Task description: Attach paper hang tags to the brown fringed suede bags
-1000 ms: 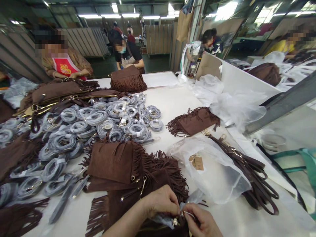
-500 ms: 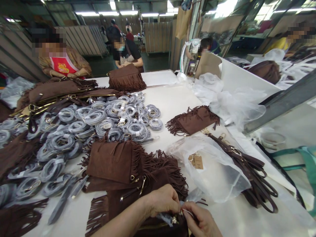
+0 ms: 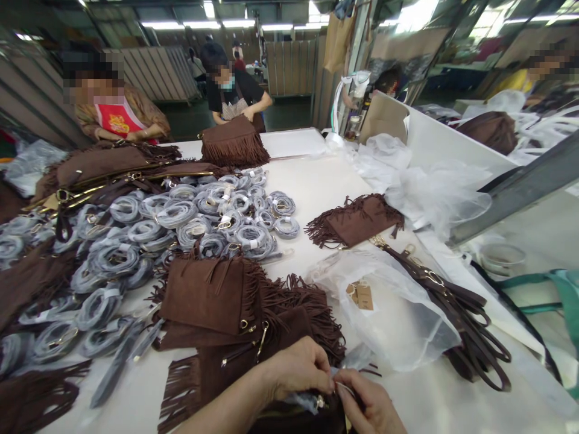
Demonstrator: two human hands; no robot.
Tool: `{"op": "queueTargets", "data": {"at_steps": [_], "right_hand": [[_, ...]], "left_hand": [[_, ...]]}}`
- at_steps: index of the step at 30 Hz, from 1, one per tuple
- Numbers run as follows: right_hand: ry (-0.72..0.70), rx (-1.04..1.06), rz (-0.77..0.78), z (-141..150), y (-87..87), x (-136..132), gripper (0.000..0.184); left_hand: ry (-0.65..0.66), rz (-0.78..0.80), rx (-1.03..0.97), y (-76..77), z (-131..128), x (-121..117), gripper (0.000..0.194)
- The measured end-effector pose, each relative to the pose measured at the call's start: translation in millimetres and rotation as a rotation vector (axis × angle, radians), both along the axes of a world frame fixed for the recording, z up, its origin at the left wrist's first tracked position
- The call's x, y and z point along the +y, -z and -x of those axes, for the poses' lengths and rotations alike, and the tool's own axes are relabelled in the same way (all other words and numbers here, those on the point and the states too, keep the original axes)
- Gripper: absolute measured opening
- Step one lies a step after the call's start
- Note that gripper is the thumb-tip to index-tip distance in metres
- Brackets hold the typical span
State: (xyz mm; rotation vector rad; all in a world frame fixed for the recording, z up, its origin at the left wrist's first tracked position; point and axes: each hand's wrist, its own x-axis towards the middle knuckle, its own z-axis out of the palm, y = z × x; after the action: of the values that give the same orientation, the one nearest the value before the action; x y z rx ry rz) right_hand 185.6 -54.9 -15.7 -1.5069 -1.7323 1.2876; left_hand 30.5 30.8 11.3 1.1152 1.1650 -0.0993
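Both hands are close together over a dark brown handbag (image 3: pixel 289 423) at the bottom edge. My right hand (image 3: pixel 368 401) pinches a thin white cord (image 3: pixel 346 387). My left hand (image 3: pixel 301 367) is closed, fingertips beside the right ones; what it pinches is hidden. Below them a bit of clear plastic wrap (image 3: pixel 302 400) and gold-coloured hardware (image 3: pixel 320 402) show on the bag. Just beyond my left hand lie brown suede fringed pouches (image 3: pixel 203 295), stacked and overlapping, with a gold clasp (image 3: pixel 263 340).
Plastic-wrapped coiled straps (image 3: pixel 174 214) are heaped at left. At right lie dark brown straps (image 3: pixel 446 295), a clear plastic bag (image 3: pixel 398 331) with a paper tag (image 3: pixel 362 295), and a fringed pouch (image 3: pixel 362 220). A slanting metal beam (image 3: pixel 520 187) crosses at right. Two co-workers stand across the white table (image 3: pixel 312 175).
My hands stay almost in place at the bag, the fingertips shifting only slightly. Across the table, the masked co-worker has raised an elbow outward over the fringed bag.
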Motion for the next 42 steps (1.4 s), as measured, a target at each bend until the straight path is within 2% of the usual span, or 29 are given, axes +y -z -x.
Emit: {"op": "queueTargets", "data": {"at_steps": [2, 5, 9, 15, 20, 25, 31, 34, 38, 42], "right_hand": [[0.005, 0.011, 0.012, -0.1, -2.0, 0.6, 0.029], [0.006, 0.022, 0.018, -0.9, -4.2, 0.7, 0.028], [0.017, 0.057, 0.010, -0.9, -5.3, 0.9, 0.023], [0.107, 0.046, -0.206, 2.4, -5.1, 9.8, 0.017], [0.027, -0.014, -0.199, 10.8, -6.0, 19.6, 0.019], [0.065, -0.001, -0.155, 18.9, -7.2, 26.7, 0.022], [0.133, 0.108, -0.003, 14.6, -5.6, 28.5, 0.027], [0.161, 0.150, 0.038, 13.5, -3.6, 29.2, 0.027], [0.177, 0.165, -0.007, 16.6, -6.5, 32.5, 0.027], [0.183, 0.140, -0.063, 18.8, -8.7, 33.8, 0.027]], "left_hand": [[-0.083, 0.040, -0.007, 0.1, -2.0, -0.5, 0.005], [-0.140, 0.037, -0.025, 1.6, -1.1, -3.2, 0.002], [-0.298, 0.054, -0.244, 4.9, 5.5, -9.0, 0.015], [-0.513, 0.074, -0.448, 10.5, 9.6, -18.7, 0.032], [-0.601, 0.058, -0.564, 16.8, 10.2, -22.9, 0.036], [-0.677, 0.040, -0.562, 16.4, 10.8, -24.9, 0.035], [-0.693, 0.077, -0.575, 14.4, 9.5, -23.8, 0.033], [-0.669, 0.100, -0.471, 14.0, 6.3, -23.2, 0.036], [-0.585, 0.063, -0.339, 16.4, 0.7, -23.4, 0.020], [-0.607, 0.058, -0.306, 18.4, -2.2, -22.6, 0.019]]}}
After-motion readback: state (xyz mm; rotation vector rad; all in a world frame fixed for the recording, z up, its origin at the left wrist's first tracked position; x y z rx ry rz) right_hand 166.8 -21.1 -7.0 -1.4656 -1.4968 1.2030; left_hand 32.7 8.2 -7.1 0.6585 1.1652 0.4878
